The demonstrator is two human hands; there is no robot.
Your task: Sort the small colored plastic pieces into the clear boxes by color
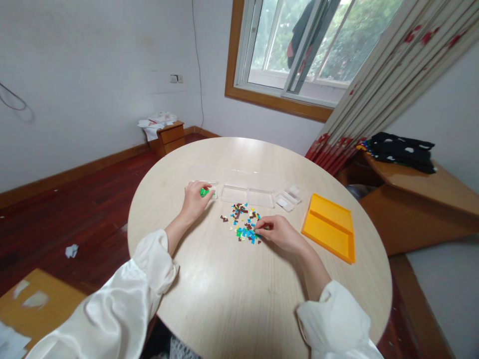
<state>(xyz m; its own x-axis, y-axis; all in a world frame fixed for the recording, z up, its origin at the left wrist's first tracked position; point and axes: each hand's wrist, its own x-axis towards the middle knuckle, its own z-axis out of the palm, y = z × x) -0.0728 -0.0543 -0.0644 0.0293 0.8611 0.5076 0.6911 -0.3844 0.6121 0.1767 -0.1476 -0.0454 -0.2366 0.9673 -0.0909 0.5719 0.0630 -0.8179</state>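
My left hand [195, 200] is closed on green bricks [204, 192], held between thumb and fingers over a small clear plastic box [214, 193]. At the table's middle lies a loose pile of tiny building bricks [239, 214] in brown, blue, green, yellow and cream. My right hand [279, 231] is at the pile's right edge, thumb and fingertips pinched together low among the blue and green pieces. Whatever sits between those fingertips is too small to make out.
A clear two-part tray [248, 195] stands behind the pile, with a small clear open case [288, 197] to its right. Further right lies a yellow divided tray [329, 227]. All rest on the round wooden table [232, 309]; a window [292, 50] is behind.
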